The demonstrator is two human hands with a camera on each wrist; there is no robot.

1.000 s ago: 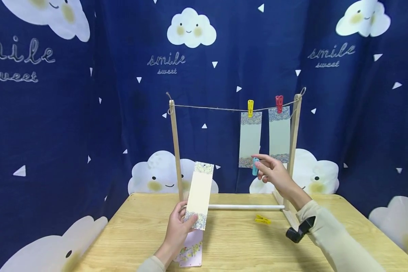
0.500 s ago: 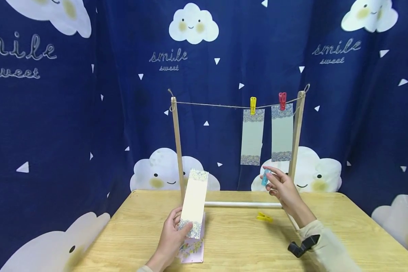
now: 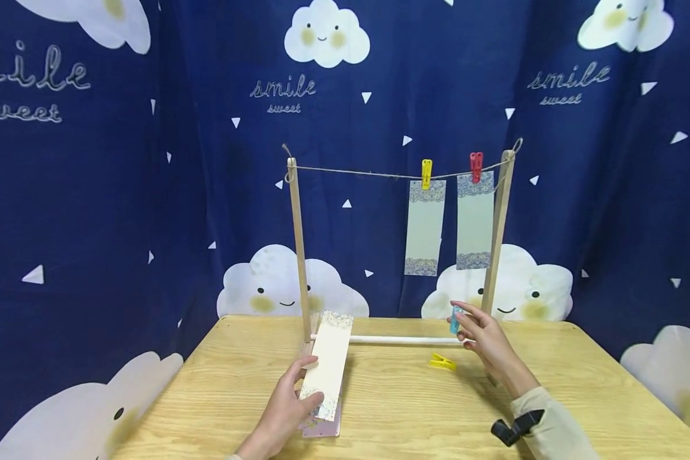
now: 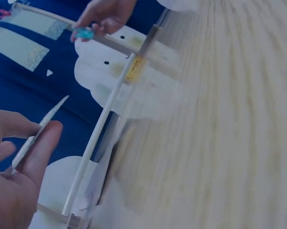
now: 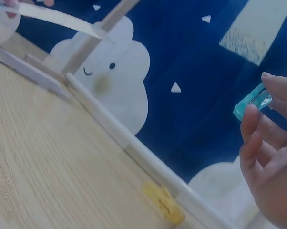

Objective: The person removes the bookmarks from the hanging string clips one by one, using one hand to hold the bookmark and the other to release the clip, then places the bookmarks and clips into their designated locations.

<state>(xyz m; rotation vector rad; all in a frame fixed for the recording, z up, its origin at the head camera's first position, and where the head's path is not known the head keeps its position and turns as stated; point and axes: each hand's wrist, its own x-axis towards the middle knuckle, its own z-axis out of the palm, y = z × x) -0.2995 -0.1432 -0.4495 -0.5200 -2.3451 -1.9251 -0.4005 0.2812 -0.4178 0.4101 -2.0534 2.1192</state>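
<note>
Right hand [image 3: 487, 342] pinching blue clothespin [image 3: 455, 319] | left hand [image 3: 282, 407] pinching cream card [image 3: 330, 361] that extends forward from it | I judge step as readying card and clothespin | next likely calls for raising both to line [image 3: 356, 171] above hands

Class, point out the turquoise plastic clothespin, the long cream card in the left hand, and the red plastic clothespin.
Turquoise plastic clothespin [image 5: 247, 102]: right wrist view, middle of its body.
Long cream card [image 3: 329, 364]: head view, its plain middle.
Red plastic clothespin [image 3: 476, 167]: head view, middle of its body.
</note>
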